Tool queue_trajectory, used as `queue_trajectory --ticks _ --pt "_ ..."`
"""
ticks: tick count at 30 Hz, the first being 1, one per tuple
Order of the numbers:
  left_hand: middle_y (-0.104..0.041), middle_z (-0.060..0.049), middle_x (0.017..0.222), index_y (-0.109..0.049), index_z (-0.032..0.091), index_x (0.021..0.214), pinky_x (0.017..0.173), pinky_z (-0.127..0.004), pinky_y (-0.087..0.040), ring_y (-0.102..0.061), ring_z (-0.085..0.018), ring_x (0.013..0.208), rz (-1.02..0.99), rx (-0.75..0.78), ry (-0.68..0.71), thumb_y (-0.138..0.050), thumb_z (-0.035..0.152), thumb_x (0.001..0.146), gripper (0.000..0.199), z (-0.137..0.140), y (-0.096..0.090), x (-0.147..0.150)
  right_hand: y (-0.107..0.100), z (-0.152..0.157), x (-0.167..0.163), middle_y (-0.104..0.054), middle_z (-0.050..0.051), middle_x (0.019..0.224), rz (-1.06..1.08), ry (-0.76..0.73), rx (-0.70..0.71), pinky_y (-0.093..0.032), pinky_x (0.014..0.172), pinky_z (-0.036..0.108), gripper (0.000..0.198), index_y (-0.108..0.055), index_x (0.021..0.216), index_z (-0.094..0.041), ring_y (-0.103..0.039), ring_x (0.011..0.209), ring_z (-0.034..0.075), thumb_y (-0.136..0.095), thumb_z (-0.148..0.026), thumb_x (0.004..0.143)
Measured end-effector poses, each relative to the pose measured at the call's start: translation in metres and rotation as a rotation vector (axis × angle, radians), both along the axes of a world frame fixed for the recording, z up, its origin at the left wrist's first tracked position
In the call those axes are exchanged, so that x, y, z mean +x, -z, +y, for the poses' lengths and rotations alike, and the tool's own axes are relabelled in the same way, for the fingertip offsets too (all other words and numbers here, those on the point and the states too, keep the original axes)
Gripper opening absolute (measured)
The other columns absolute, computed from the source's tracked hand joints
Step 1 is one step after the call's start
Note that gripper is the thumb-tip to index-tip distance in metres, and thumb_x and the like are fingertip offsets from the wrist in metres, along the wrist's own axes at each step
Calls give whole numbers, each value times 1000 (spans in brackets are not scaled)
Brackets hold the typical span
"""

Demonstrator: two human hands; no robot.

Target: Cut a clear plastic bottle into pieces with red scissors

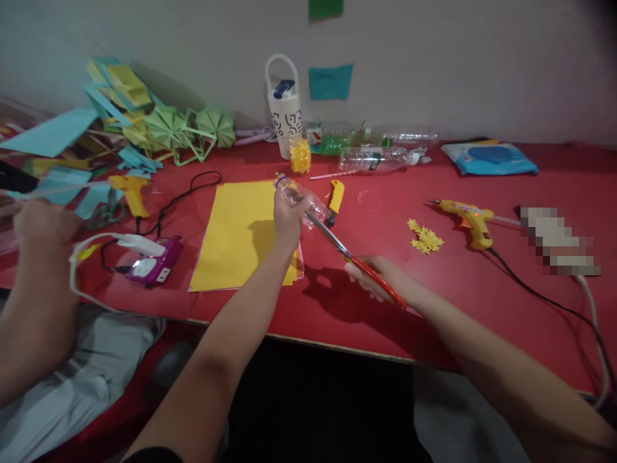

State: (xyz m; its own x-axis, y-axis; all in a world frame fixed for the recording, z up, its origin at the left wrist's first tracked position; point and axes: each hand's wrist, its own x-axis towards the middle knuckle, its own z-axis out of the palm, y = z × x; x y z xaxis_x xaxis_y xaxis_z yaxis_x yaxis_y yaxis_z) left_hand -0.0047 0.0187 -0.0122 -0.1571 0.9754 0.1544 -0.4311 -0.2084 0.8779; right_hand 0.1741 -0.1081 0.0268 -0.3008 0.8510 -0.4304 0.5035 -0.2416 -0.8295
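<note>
My left hand (pixel 289 215) grips a clear plastic bottle piece (pixel 315 207) that has a purple ring at its neck. In my right hand (pixel 378 276) are red-handled scissors (pixel 373 278), whose blades point up and left and meet the plastic near my left fingers. Whether the blades bite into the plastic I cannot tell. Under my left hand lies a stack of yellow paper (pixel 236 238). Just behind the scissors' tip is a yellow box cutter (pixel 336 200) on the red table (pixel 347 321).
Yellow paper stars (pixel 427 238) and a yellow glue gun (pixel 465 218) lie to the right. At the back stand a white tumbler (pixel 286 119) and clear bottles (pixel 373 159). A purple power strip (pixel 154 260) with cords is left, beside a co-worker's hand (pixel 45 222).
</note>
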Motion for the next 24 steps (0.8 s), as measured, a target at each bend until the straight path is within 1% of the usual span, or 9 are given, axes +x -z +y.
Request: queue_trajectory --ticks 4,7,10,14,19,24 --pt "-58 6 71 -49 23 82 65 -26 -52 -61 -10 63 8 27 30 -75 10 68 33 -1 2 2 2 -1 -1 -39 -7 51 -11 8 8 -35 41 25 56 -46 67 -23 -41 41 9 -54 -77 76" --pt "-58 6 70 -49 23 82 63 -27 -53 -60 -10 60 8 5 35 -75 11 69 32 -2 1 2 4 -2 -3 -38 -7 50 -4 34 10 -32 40 25 55 -44 66 -23 -38 41 9 -51 -76 80" --pt "-57 6 70 -49 23 83 62 -29 -54 -61 -11 58 5 -27 48 -75 14 68 32 -4 -1 2 6 -2 -4 -38 -7 50 3 55 -1 -30 40 26 52 -43 65 -24 -35 41 9 -52 -73 81" --pt "-55 6 70 -47 24 83 62 -29 -54 -60 -11 57 -3 -24 49 -77 17 68 34 -5 -3 3 7 -2 -5 -36 -6 48 -6 82 -32 -28 40 26 51 -42 63 -24 -32 42 10 -52 -70 82" --pt "-53 6 71 -48 23 82 62 -28 -52 -60 -12 60 9 -33 23 -78 17 68 33 -5 -4 4 2 -1 -8 -33 -7 45 -1 101 -46 -27 39 26 54 -41 61 -25 -31 39 9 -55 -74 77" --pt "-52 5 71 -51 22 84 67 -29 -54 -63 -13 66 -43 -44 30 -82 18 66 36 -3 -1 4 -2 0 -11 -36 -8 45 13 102 -61 -31 38 26 59 -41 61 -25 -36 36 9 -58 -81 68"
